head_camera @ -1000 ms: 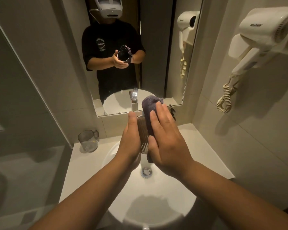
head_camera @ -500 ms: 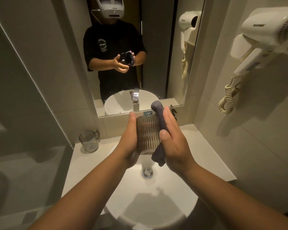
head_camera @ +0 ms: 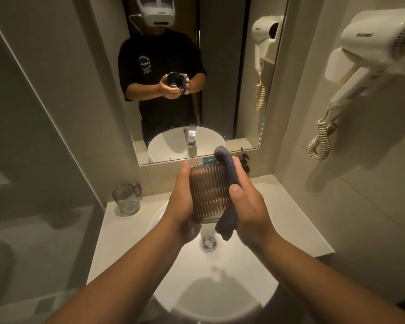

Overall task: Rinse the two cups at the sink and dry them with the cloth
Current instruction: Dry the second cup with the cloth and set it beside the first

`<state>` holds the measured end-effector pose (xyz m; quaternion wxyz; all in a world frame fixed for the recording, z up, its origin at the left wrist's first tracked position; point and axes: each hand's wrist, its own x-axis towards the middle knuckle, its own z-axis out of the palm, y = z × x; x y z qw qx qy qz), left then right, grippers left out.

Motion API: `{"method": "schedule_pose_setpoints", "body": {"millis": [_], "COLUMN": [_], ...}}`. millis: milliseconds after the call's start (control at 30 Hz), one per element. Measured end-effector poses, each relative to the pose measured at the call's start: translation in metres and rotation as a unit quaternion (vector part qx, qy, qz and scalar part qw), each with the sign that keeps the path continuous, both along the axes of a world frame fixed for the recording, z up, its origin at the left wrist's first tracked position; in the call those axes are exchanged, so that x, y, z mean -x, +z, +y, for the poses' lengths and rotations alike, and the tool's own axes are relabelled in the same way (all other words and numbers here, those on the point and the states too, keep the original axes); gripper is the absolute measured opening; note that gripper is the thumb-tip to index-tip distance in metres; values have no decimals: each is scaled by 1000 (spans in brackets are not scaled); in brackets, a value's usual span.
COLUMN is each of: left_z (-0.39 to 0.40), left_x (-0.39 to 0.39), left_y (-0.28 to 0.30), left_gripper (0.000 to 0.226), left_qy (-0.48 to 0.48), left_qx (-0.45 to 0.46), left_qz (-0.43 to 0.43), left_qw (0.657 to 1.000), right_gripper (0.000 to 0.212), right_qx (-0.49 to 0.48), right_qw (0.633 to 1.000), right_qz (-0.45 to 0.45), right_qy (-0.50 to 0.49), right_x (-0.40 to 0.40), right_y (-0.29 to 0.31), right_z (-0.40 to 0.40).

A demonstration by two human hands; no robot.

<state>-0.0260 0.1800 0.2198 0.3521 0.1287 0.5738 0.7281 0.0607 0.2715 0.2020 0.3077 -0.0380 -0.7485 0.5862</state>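
Over sink [head_camera: 220,288], we dry ribbed cup [head_camera: 208,192] with grey cloth [head_camera: 228,183]. Left hand [head_camera: 181,206] curled round cup's side, gripping firmly. Right hand [head_camera: 250,206] closed on cloth, pressing it against cup's far wall. Best approach, we judge: turn cup steadily, wipe inside too. Second cup [head_camera: 126,198] waits on counter [head_camera: 117,235], well apart.

Black short-sleeved t-shirt [head_camera: 159,66] with white chest print, white headset [head_camera: 159,14], bare forearms

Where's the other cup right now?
The clear handled cup stands on the counter at the left of the head view, beside the sink and below the mirror's lower left corner, away from both hands.
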Motion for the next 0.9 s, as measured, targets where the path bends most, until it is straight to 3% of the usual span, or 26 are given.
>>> {"method": "schedule_pose_setpoints", "body": {"millis": [67,133,233,300,367,433,533,600,633,767,833,900], "left_z": [1,6,12,12,10,7,2,0,-1,8,12,13], "left_x": [-1,-3,-5,-7,-5,-2,1,5,5,0,-1,-1], "left_y": [5,7,3,1,1,-2,-2,-1,2,11,6,3], "left_gripper": [66,56,56,60,56,53,68,74,75,60,59,64], "left_qy": [11,60,92,57,46,29,-6,-25,-26,65,89,47], "left_qx": [-1,21,23,-16,-41,-41,-25,-34,-42,40,38,-7], "left_qz": [15,54,101,94,83,69,-3,-39,-49,45,91,99], "left_qw": [1000,996,990,994,995,996,1000,998,998,996,991,994], "right_gripper": [57,58,58,56,56,57,60,64,64,58,56,55], "right_qx": [-14,-137,-374,-434,-446,-408,-163,-33,-25,-191,-349,-435], "right_qw": [1000,983,904,874,870,893,983,999,999,972,919,877], "right_qz": [-11,-47,-22,-4,8,17,1,-2,-4,-29,-6,9], "right_qy": [-25,-112,-206,-217,-210,-187,-88,-43,-45,-137,-185,-202], "right_x": [-1,1,5,6,5,3,0,0,0,5,6,7], "right_y": [3,3,0,-3,-6,-8,-5,-1,0,4,4,2], "right_z": [-2,-7,-12,-13,-15,-15,-9,-2,0,-3,-6,-8]}}
